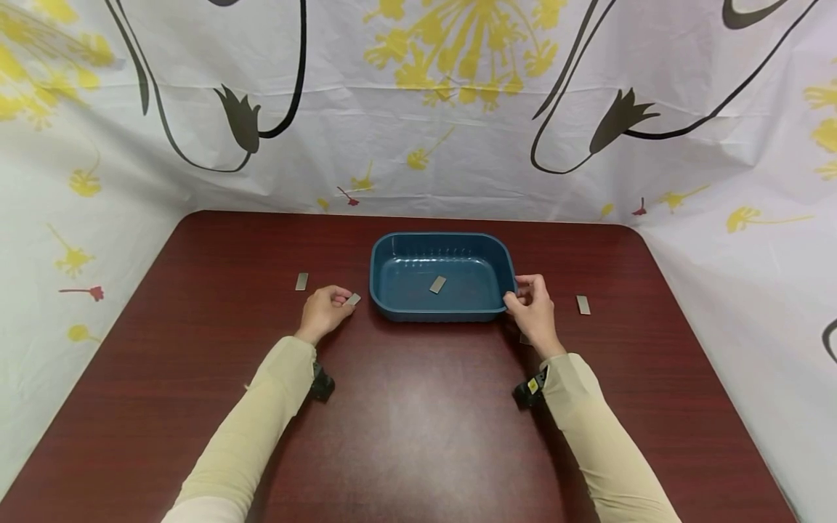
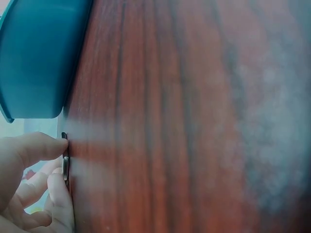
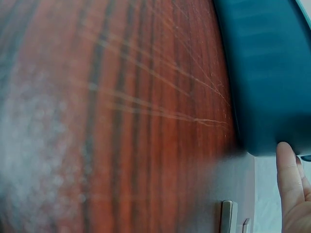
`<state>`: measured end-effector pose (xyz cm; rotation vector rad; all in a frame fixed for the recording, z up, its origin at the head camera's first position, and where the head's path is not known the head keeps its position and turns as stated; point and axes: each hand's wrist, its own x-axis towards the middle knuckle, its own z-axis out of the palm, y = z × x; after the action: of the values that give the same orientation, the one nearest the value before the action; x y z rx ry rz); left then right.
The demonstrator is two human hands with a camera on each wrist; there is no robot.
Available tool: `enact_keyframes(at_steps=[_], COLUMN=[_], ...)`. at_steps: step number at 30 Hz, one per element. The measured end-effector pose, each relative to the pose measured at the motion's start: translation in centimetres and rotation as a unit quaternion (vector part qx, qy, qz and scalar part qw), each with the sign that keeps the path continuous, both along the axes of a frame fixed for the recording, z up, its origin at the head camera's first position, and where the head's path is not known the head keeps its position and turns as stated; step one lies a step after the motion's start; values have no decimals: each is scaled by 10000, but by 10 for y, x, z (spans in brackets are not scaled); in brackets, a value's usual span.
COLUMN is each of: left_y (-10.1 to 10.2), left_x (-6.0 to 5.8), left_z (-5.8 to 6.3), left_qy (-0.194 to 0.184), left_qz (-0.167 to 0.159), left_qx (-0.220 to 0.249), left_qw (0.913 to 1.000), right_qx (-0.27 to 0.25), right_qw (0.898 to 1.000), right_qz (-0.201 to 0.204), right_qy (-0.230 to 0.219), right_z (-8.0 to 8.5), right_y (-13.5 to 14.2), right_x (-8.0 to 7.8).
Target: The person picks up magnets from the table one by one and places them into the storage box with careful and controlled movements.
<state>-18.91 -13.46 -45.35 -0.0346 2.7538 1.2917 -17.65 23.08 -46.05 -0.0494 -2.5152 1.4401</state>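
On the bench, just left of the blue tray, the left hand has a small grey plate pinched in its fingers! The right hand grips the tray's right rim. Looks like the pick-up step; the next move seems to call for a steady lift, firm pinch.
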Motion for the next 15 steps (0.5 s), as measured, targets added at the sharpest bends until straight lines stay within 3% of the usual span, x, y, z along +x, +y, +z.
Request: enact_keyframes(at_steps=[5,15], left_y=[-2,-1], left_x=[-1,-2], left_z=[-3,-2], left_qy=[201,171], left_qz=[19,27], left_qx=[123,-103], left_qw=[9997,9998], right_qx=[-111,25], right_qw=[9998,9999], right_qz=[46,59], right_qy=[-143,87], right_z=[17,-19], right_y=[-6,8], right_x=[8,-9])
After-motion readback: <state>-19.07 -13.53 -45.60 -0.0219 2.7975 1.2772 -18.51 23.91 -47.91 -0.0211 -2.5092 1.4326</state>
